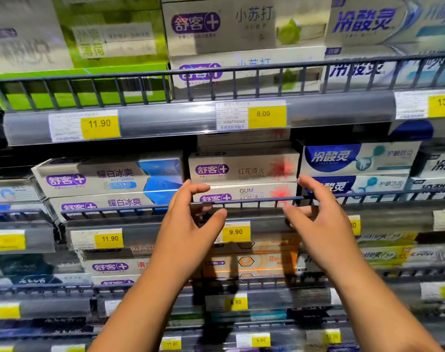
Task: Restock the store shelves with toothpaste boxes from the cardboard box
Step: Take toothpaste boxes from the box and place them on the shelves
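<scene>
Two white toothpaste boxes with a purple logo and a red flower [244, 168] lie stacked on the middle shelf behind a dark wire rail [254, 199]. My left hand [191, 219] hovers just in front of the left end of the lower box [252, 193], fingers loosely curved and holding nothing. My right hand [318, 214] hovers at the right end of the same box, fingers spread and empty. Neither hand clearly touches a box. The cardboard box is out of view.
White and blue boxes [107, 176] fill the slot to the left, blue-logo boxes [356, 158] the slot to the right. The upper shelf [191, 115] overhangs with yellow price tags. Orange boxes [252, 260] sit on the shelf below.
</scene>
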Motion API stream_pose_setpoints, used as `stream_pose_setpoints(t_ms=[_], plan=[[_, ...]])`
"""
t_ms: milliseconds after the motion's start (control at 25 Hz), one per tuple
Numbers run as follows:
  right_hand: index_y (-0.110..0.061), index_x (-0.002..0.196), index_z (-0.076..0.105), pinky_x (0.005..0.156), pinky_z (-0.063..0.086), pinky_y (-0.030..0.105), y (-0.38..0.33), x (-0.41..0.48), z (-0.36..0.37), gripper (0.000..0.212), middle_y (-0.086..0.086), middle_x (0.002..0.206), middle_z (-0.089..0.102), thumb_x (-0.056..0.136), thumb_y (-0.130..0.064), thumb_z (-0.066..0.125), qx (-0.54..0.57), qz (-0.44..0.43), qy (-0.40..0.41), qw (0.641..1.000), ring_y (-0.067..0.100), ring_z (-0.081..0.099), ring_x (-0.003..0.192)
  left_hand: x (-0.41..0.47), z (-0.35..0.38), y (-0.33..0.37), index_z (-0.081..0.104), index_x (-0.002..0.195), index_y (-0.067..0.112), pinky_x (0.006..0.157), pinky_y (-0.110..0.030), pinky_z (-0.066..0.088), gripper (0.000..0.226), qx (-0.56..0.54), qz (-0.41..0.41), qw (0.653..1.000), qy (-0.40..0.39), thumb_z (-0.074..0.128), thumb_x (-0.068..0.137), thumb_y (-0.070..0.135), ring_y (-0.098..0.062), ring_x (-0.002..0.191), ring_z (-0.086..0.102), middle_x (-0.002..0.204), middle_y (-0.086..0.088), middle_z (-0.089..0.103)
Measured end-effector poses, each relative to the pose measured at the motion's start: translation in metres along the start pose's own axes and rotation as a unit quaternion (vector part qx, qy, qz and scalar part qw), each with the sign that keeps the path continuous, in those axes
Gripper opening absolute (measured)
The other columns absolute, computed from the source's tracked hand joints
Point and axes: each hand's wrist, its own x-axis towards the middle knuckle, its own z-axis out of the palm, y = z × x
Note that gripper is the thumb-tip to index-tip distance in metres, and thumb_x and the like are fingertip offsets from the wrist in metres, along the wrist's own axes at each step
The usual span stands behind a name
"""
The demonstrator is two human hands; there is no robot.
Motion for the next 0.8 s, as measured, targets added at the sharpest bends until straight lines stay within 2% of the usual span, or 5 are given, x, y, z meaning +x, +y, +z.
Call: stream_pose_setpoints(t_ms=[80,200,440,680,800], plan=[[-0.039,0.137,0.041,0.068,0.043,0.016,-0.001,0.001,0.001,0.056,-0.001,0.105,0.064,0.088,-0.026,0.063,0.004,0.006,-0.006,1.000,-0.001,0.063,0.079,0.002,0.001,0.001,0.052,0.109,0.041,0.077,-0.011,0.044,0.035,-0.014,-0.011,1.000,0.005,0.070,0.082,0.026,0.002,0.095,0.063,0.124,0.002,0.061],[-0.041,0.136,0.039,0.067,0.041,0.014,0.000,0.004,0.001,0.057,-0.001,0.112,0.062,0.087,-0.025,0.063,0.008,0.007,-0.009,1.000,-0.006,0.061,0.080,0.003,0.002,0.001,0.053,0.110,0.039,0.071,-0.008,0.045,0.035,-0.032,-0.014,0.999,0.015,0.070,0.083,0.024,-0.001,0.093,0.064,0.113,0.001,0.065],[-0.039,0.137,0.039,0.066,0.040,0.012,-0.001,0.006,0.002,0.057,-0.001,0.111,0.062,0.088,-0.024,0.063,0.012,0.002,-0.003,1.000,-0.007,0.060,0.081,0.000,0.001,-0.005,0.057,0.109,0.037,0.077,-0.013,0.048,0.034,-0.065,-0.002,0.997,0.029,0.070,0.083,0.019,0.000,0.092,0.064,0.120,0.001,0.062],[-0.037,0.138,0.041,0.070,0.043,0.015,0.000,0.003,0.003,0.057,-0.003,0.122,0.057,0.088,-0.025,0.063,0.008,-0.006,0.007,1.000,-0.004,0.062,0.081,-0.004,0.001,-0.011,0.057,0.112,0.040,0.072,0.000,0.043,0.039,-0.073,-0.001,0.997,0.029,0.070,0.084,0.016,0.008,0.094,0.062,0.105,0.011,0.065],[-0.039,0.137,0.039,0.070,0.040,0.011,0.000,0.001,0.006,0.056,0.000,0.127,0.056,0.088,-0.025,0.062,0.004,-0.004,0.002,1.000,-0.009,0.061,0.080,-0.004,0.001,-0.015,0.057,0.111,0.040,0.073,-0.002,0.044,0.040,-0.085,0.004,0.996,0.031,0.069,0.084,0.014,0.005,0.098,0.062,0.112,0.012,0.063]])
